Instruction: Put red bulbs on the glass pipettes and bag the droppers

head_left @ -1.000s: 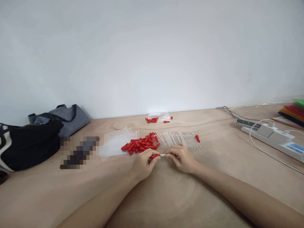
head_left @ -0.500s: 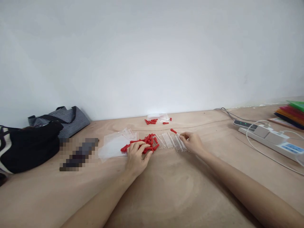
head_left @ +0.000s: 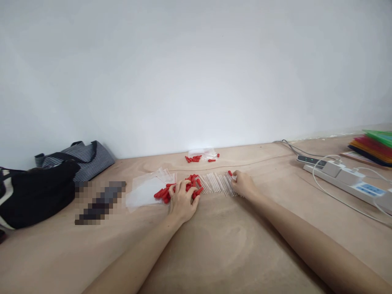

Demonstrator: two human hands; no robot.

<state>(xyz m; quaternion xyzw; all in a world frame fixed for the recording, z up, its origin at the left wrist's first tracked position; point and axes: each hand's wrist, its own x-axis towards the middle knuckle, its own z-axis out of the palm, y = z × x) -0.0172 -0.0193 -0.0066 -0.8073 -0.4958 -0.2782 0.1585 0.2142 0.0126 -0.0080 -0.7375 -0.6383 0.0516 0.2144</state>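
My left hand [head_left: 183,201] lies with fingers apart over a pile of red rubber bulbs [head_left: 166,194], its fingertips touching them. To the right of the pile, several thin clear tubes [head_left: 214,182] lie side by side in a row on the wooden table. At the right end of that row, my right hand [head_left: 243,184] is closed on a tube with a red bulb [head_left: 230,173] on its far end; the fingers hide most of that tube. Translucent plastic bags [head_left: 143,192] lie flat under the left side of the pile.
More red bulbs [head_left: 193,158] and a small clear bag [head_left: 209,153] lie near the wall. A blurred dark object [head_left: 102,203] and bags [head_left: 39,196] are at left. At right are a power strip [head_left: 346,179] with cables and coloured folders [head_left: 372,148].
My right hand has drawn the red-tipped tube back toward me, so the bulb sits closer to the fingers. My left hand has shifted slightly right over the pile.
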